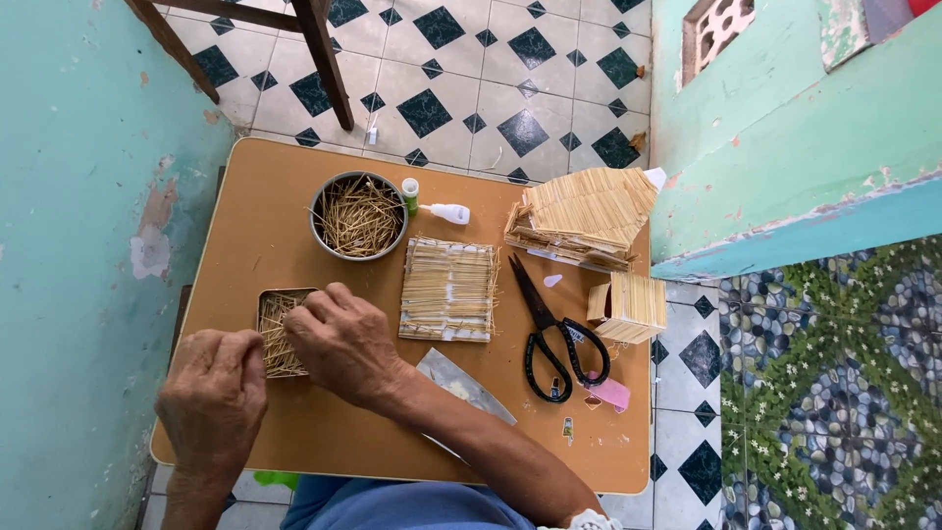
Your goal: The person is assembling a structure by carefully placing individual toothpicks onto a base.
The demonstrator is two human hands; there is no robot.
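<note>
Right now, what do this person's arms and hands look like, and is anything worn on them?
Both hands are bare: no gloves or rings show on the left hand or the right hand. The forearms are bare too, with no sleeves in view. A pale band, maybe a watch, sits by the right arm at the picture's lower edge. Blue clothing shows below.

A small white glue bottle (pixel 447 212) with a green cap lies on its side on the table, beyond the right hand (pixel 343 342). A flat silvery packet (pixel 464 385) pokes out from under the right forearm. Farther off to that hand's right sit a pink label-like scrap (pixel 610 394) and a tiny printed sticker (pixel 568 429).
</note>
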